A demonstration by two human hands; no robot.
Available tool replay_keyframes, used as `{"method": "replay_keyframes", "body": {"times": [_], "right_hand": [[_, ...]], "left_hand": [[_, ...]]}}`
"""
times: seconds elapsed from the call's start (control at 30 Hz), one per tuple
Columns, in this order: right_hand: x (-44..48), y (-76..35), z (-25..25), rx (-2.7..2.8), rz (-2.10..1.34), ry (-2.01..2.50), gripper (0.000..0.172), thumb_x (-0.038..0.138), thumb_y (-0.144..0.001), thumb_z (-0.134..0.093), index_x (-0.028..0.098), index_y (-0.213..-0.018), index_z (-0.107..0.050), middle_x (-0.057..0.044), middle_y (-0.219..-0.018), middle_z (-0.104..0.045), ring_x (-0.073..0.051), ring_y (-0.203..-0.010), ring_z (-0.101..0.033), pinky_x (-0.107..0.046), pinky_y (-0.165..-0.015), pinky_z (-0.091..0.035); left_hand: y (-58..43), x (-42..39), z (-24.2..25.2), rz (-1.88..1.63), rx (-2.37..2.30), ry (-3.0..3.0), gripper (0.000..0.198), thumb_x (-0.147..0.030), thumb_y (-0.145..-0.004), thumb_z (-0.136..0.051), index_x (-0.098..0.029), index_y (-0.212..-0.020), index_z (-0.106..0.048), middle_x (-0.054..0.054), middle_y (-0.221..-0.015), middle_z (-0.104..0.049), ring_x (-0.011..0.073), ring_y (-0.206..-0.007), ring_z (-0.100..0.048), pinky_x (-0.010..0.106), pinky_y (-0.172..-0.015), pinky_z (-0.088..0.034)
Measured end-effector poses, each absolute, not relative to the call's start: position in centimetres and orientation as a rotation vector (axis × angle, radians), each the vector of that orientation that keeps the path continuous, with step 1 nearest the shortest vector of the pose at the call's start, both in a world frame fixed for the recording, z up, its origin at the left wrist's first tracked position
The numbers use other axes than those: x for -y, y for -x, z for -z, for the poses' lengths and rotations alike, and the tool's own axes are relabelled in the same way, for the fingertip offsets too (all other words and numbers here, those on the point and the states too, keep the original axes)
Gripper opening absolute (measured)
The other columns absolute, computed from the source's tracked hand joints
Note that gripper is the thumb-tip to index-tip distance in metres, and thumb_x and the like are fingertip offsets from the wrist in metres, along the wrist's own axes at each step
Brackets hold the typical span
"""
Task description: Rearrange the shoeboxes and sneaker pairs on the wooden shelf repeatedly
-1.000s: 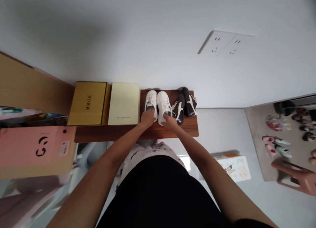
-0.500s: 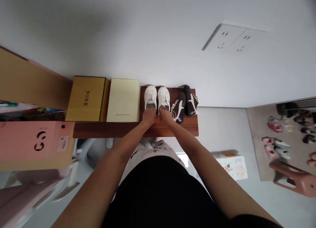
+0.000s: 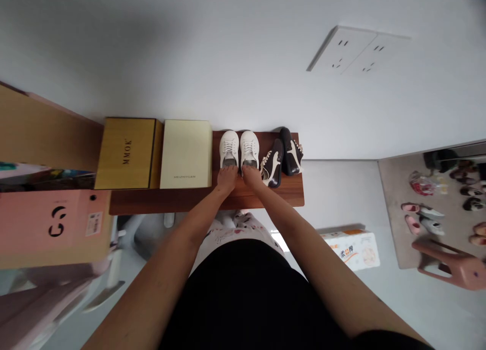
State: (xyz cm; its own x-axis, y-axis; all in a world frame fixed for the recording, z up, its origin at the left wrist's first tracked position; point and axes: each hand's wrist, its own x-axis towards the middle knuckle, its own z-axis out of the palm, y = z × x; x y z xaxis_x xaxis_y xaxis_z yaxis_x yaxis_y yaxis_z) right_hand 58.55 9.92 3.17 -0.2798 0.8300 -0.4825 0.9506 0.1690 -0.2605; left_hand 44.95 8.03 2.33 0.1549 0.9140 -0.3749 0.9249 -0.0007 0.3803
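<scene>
Two white sneakers, the left sneaker [image 3: 229, 146] and the right sneaker [image 3: 249, 146], stand side by side on a brown wooden shelf [image 3: 152, 201], toes toward the wall. My left hand [image 3: 227, 179] is closed on the heel of the left one. On the heel of the right one, my right hand [image 3: 251, 177] is closed in the same way. Both heels are partly hidden by my fingers. Just right of them sit two dark brown shoes with cream stripes, one shoe [image 3: 274, 163] slanted against the other shoe [image 3: 291, 152].
Left of the sneakers are a cream box [image 3: 186, 152] and a gold box [image 3: 127, 152]. A pink box [image 3: 53, 218] stands further left. On the floor at right lie a white package [image 3: 355, 250], a pink stool [image 3: 455, 264] and several shoes. A socket plate [image 3: 359, 49] is on the wall.
The view has shifted slightly, so the boxes and shoes appear a little further left. Both hands stay at the heels of the white sneakers.
</scene>
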Motion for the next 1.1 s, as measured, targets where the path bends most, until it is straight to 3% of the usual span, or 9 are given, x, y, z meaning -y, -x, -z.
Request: {"method": "replay_keyframes", "body": {"times": [0.13, 0.33, 0.47, 0.57, 0.7, 0.77, 0.9, 1.1], "right_hand": [[-9.3, -58.5, -3.9, -2.254, 0.732, -1.724, 0.033, 0.007, -0.101, -0.044, 0.009, -0.126, -0.065, -0.024, -0.129, -0.069, -0.034, -0.121, -0.063, -0.043, -0.104, -0.049], [-6.6, -62.8, -4.8, -2.393, 0.764, -1.966, 0.033, 0.028, -0.106, -0.051, 0.013, -0.132, -0.064, -0.021, -0.139, -0.063, -0.034, -0.126, -0.057, -0.044, -0.108, -0.045], [-5.6, -70.2, -4.3, -2.34, 0.704, -2.336, 0.035, 0.026, -0.104, -0.049, 0.014, -0.135, -0.062, -0.021, -0.138, -0.063, -0.033, -0.13, -0.055, -0.045, -0.113, -0.042], [-6.4, -75.9, -3.4, -2.116, 0.557, -2.602, 0.047, 0.026, -0.1, -0.056, 0.01, -0.144, -0.054, -0.024, -0.143, -0.061, -0.035, -0.135, -0.052, -0.048, -0.116, -0.04], [-8.7, -80.3, -2.1, -1.894, 0.641, -2.552, 0.068, 0.032, -0.085, -0.079, 0.01, -0.145, -0.055, -0.024, -0.14, -0.064, -0.038, -0.133, -0.056, -0.048, -0.111, -0.045], [-9.6, -81.1, -1.6, -1.876, 0.781, -2.456, 0.062, 0.035, -0.081, -0.084, 0.013, -0.135, -0.063, -0.018, -0.128, -0.071, -0.035, -0.122, -0.063, -0.042, -0.103, -0.05], [-10.3, -80.9, -1.5, -1.971, 0.902, -2.311, 0.035, 0.037, -0.083, -0.085, 0.017, -0.108, -0.07, -0.009, -0.103, -0.077, -0.027, -0.096, -0.069, -0.031, -0.082, -0.051], [-9.1, -80.8, -2.9, -2.223, 0.529, -2.019, 0.025, 0.035, -0.086, -0.085, 0.021, -0.098, -0.069, -0.011, -0.102, -0.078, -0.028, -0.097, -0.069, -0.03, -0.079, -0.045]], "left_hand": [[-44.8, -7.9, -2.9, -0.02, -1.757, -1.839, 0.024, -0.015, -0.098, -0.055, -0.012, -0.12, -0.063, 0.021, -0.122, -0.069, 0.0358, -0.131, -0.06, 0.042, -0.118, -0.037], [-46.2, -8.3, -4.4, -0.103, -1.714, -1.889, 0.032, -0.02, -0.095, -0.064, -0.013, -0.125, -0.063, 0.025, -0.135, -0.063, 0.0404, -0.136, -0.055, 0.048, -0.12, -0.038], [-49.4, -7.5, -4.0, -0.181, -1.401, -1.901, 0.027, -0.017, -0.097, -0.059, -0.017, -0.123, -0.065, 0.018, -0.132, -0.067, 0.0327, -0.132, -0.06, 0.046, -0.119, -0.042], [-52.8, -6.4, -2.9, -0.188, -1.325, -1.819, 0.03, -0.016, -0.096, -0.06, -0.018, -0.126, -0.065, 0.016, -0.131, -0.07, 0.0288, -0.129, -0.063, 0.043, -0.115, -0.047], [-56.5, -6.1, -1.1, -0.08, -1.43, -1.69, 0.036, -0.019, -0.09, -0.072, -0.013, -0.125, -0.066, 0.02, -0.132, -0.072, 0.0323, -0.128, -0.067, 0.042, -0.108, -0.051], [-57.5, -6.5, -0.6, 0.027, -1.454, -1.663, 0.03, -0.022, -0.089, -0.075, -0.012, -0.117, -0.069, 0.021, -0.126, -0.074, 0.034, -0.123, -0.07, 0.04, -0.103, -0.053], [-58.2, -7.6, -0.9, 0.15, -1.368, -1.766, 0.025, -0.031, -0.093, -0.073, -0.014, -0.11, -0.072, 0.019, -0.114, -0.078, 0.0341, -0.114, -0.074, 0.038, -0.096, -0.055], [-59.1, -8.6, -4.0, 0.135, -1.269, -2.032, 0.029, -0.034, -0.103, -0.057, -0.015, -0.122, -0.067, 0.017, -0.12, -0.076, 0.0317, -0.12, -0.071, 0.039, -0.101, -0.053]]}}
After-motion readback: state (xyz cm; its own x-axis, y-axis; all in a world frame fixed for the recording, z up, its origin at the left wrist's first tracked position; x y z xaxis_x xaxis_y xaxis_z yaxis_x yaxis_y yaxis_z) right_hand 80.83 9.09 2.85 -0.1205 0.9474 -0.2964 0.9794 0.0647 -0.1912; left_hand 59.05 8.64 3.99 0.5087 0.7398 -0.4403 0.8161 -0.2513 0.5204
